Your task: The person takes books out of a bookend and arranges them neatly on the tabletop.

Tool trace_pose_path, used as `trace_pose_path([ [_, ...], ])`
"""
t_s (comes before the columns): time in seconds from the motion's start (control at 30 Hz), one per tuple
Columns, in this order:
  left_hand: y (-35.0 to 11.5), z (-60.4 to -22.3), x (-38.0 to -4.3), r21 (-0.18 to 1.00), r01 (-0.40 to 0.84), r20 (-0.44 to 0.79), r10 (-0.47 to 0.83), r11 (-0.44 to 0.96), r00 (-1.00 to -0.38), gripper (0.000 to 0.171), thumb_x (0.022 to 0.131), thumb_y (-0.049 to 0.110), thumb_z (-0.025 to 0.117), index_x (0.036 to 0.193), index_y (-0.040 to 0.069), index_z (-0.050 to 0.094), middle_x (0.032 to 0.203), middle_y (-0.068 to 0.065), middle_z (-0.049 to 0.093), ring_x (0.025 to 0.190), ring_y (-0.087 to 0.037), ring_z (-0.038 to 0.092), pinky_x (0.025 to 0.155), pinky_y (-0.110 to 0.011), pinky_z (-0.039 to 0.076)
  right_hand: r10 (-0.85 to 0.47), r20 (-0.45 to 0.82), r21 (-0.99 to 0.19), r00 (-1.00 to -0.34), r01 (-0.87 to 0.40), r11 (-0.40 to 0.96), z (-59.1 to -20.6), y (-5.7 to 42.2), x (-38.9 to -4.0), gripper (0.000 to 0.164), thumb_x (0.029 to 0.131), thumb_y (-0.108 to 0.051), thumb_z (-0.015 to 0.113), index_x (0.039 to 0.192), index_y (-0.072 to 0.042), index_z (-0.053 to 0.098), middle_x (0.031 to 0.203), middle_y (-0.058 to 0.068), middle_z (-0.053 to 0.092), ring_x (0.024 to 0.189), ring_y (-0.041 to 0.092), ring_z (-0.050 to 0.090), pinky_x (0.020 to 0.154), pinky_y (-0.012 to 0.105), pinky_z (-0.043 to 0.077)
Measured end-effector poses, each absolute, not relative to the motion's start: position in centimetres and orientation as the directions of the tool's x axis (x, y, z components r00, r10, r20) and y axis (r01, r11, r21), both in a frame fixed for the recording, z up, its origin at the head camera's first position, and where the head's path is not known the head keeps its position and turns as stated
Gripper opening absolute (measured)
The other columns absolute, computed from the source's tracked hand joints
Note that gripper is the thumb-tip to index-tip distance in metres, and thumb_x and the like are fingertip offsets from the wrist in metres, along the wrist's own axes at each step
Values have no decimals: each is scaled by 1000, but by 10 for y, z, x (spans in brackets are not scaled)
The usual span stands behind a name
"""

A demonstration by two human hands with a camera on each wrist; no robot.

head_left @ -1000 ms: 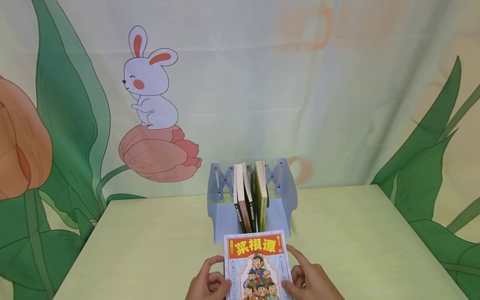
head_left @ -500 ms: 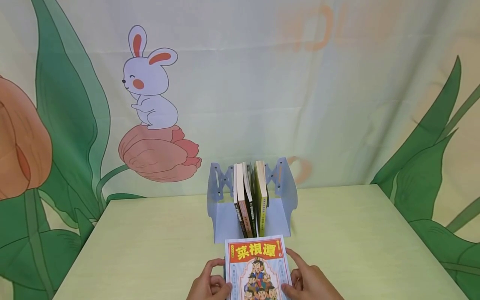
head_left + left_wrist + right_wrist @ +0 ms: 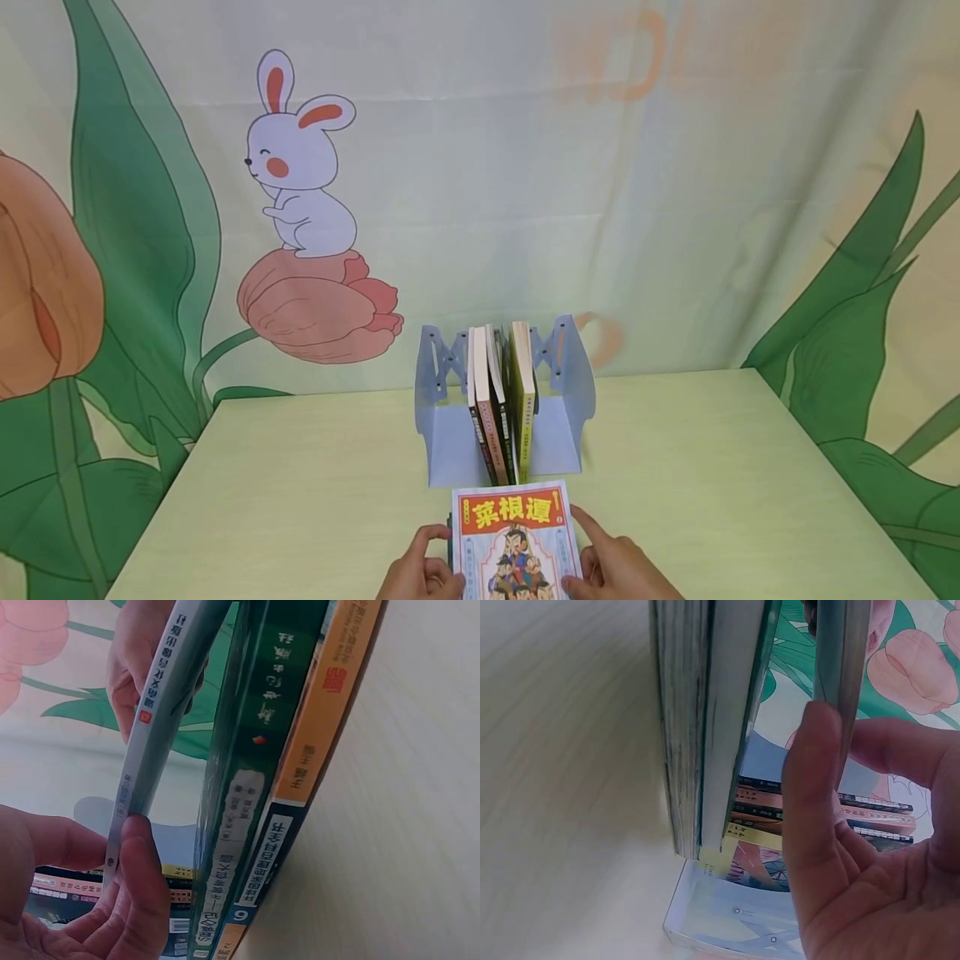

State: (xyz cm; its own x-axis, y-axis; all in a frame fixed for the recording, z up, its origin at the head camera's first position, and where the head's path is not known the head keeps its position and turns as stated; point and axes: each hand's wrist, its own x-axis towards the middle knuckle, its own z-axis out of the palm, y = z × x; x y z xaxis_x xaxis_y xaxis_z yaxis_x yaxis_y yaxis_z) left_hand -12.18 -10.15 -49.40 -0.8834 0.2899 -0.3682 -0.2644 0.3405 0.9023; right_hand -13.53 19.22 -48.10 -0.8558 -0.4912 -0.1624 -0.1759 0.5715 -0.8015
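Observation:
A thin book (image 3: 516,542) with a red title band and cartoon figures on its pale cover lies face up between my hands at the bottom of the head view. My left hand (image 3: 423,571) pinches its left edge, thumb on the cover, and my right hand (image 3: 618,567) grips the right edge likewise. In the left wrist view the book's pale spine (image 3: 154,709) shows a gap from a thick green book (image 3: 247,772). That green book lies on an orange-and-black book (image 3: 322,720) on the table. The right wrist view shows the page edges (image 3: 731,712) of this stack.
Just beyond the held book stands a blue-grey expandable book rack (image 3: 442,442). Several upright books, among them a yellow-green one (image 3: 522,392), lean in its middle. A printed curtain (image 3: 480,208) hangs behind the pale green table (image 3: 300,500).
Both hands have shifted slightly toward the front with the book, which now sits lower in the head view. More of the upright books' spines shows above it. The rack has not moved.

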Motion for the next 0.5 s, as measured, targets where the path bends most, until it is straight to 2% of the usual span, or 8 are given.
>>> trace_pose_path([
  [0.27,-101,-498,-125,883,-284,-399,279,374,-873,59,93,16,65,137,-2,31,73,0,65,64,-11,56,65,-26,45,-512,-162,-798,-843,-193,571,-491,194,-139,85,89,-30,72,146,12,26,66,-9,56,54,-1,46,54,18,38],
  [0.5,-101,-502,-125,874,-261,-391,275,410,-878,54,90,13,65,132,-3,36,71,0,65,61,-10,58,64,-26,47,-520,-163,-799,-839,-197,569,-494,193,-137,85,87,-27,74,145,14,26,68,-5,61,54,0,46,54,19,38],
])
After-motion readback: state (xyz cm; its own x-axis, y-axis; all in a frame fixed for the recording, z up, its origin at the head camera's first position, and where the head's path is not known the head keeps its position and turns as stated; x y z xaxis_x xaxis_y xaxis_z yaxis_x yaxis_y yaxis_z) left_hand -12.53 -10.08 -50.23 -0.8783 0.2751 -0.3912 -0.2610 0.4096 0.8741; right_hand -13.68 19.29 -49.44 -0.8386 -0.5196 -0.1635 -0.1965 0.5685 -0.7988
